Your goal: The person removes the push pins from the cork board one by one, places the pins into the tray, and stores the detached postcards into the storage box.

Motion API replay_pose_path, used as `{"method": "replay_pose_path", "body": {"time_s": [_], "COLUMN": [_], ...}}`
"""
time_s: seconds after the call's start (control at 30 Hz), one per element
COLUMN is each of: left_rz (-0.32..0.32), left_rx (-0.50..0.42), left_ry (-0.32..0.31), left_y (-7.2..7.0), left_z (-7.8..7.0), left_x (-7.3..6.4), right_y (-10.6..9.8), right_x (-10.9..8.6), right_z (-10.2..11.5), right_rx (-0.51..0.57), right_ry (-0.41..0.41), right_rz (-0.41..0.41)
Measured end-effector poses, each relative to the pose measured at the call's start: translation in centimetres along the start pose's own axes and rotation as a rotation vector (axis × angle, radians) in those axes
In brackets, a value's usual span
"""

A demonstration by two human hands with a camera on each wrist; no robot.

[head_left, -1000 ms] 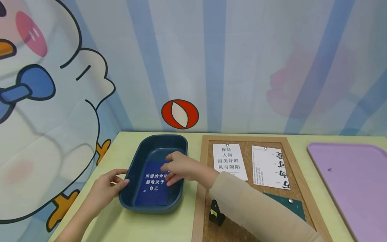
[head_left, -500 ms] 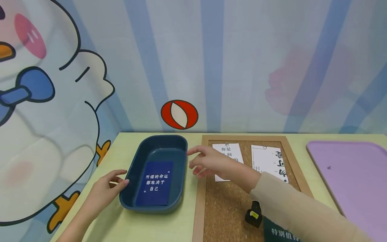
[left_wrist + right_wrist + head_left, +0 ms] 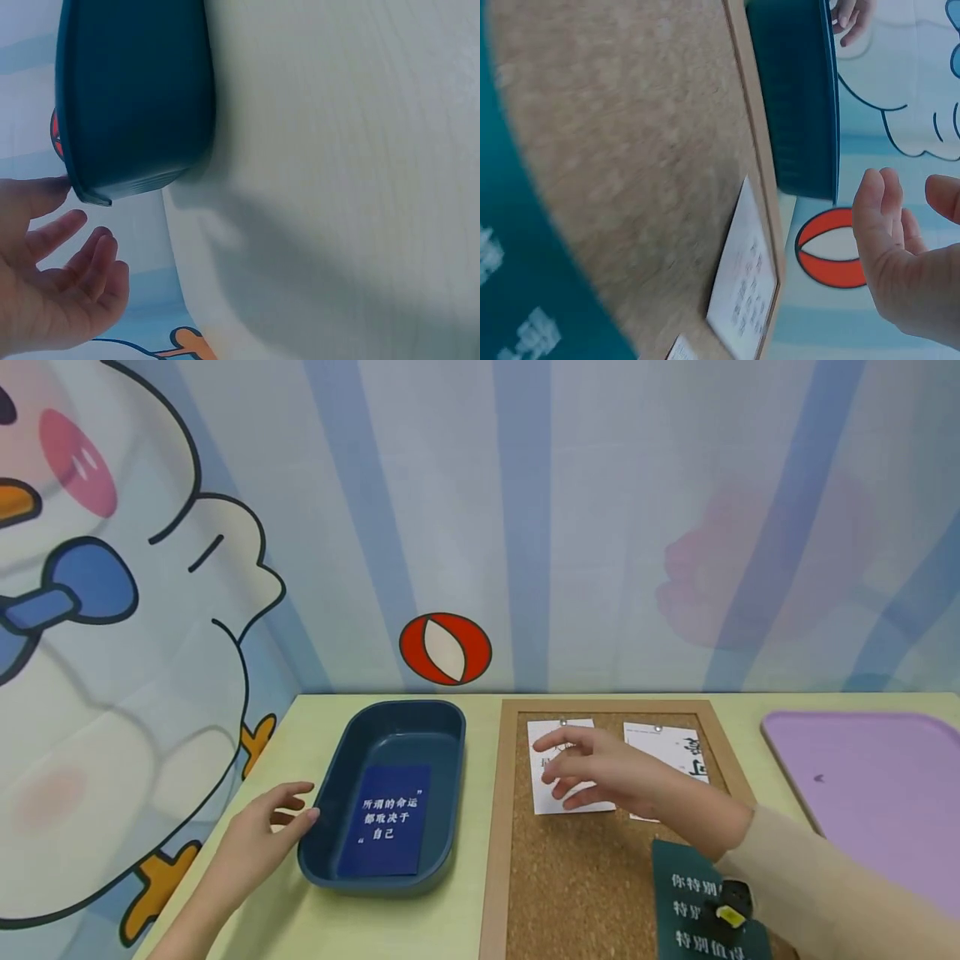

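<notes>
A dark blue card (image 3: 385,852) with white lettering lies flat in the blue tray (image 3: 438,718) on the left of the table. My left hand (image 3: 262,831) is at the tray's left rim, its thumb touching the edge, fingers loosely bent. My right hand (image 3: 600,770) hovers over the cork board (image 3: 577,885) with relaxed fingers and nothing in it. It partly hides a white card (image 3: 543,793) pinned there and a second white card (image 3: 660,743) beside it. A green card (image 3: 675,860) lies lower on the board, partly covered by the right sleeve and a black wrist device.
A light purple tray (image 3: 862,777) lies at the right of the table. The pale yellow table (image 3: 360,927) meets a printed backdrop (image 3: 600,527) at its far edge. Silver pins hold the tops of the white cards.
My right hand has left the blue tray and moved right, over the cork board. The dark blue card stays in the tray. My left hand keeps its place at the rim.
</notes>
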State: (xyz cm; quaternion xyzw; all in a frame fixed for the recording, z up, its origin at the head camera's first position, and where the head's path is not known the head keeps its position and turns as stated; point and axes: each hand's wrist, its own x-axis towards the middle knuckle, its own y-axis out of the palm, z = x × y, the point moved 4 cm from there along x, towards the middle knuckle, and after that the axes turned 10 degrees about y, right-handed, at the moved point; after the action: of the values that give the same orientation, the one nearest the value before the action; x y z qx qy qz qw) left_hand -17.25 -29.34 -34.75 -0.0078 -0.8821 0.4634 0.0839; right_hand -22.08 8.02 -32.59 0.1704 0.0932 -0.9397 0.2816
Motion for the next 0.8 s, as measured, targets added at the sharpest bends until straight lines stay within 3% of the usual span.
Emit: {"method": "replay_pose_path", "body": {"time_s": [0.33, 0.53, 0.8], "left_rz": [-0.035, -0.07, -0.136], "left_rx": [0.102, 0.19, 0.309], "left_ry": [0.085, 0.17, 0.296], "left_y": [-0.3, -0.5, -0.1], "left_z": [-1.6, -3.3, -6.1], "left_x": [-0.1, -0.4, -0.7], "right_y": [-2.5, -4.3, -6.5], "right_x": [-2.3, -3.2, -4.2], "right_z": [-2.6, -4.1, -5.3], "right_rx": [0.073, 0.11, 0.082], "right_ry": [0.02, 0.021, 0.023], "right_rz": [0.005, -0.028, -0.027]}}
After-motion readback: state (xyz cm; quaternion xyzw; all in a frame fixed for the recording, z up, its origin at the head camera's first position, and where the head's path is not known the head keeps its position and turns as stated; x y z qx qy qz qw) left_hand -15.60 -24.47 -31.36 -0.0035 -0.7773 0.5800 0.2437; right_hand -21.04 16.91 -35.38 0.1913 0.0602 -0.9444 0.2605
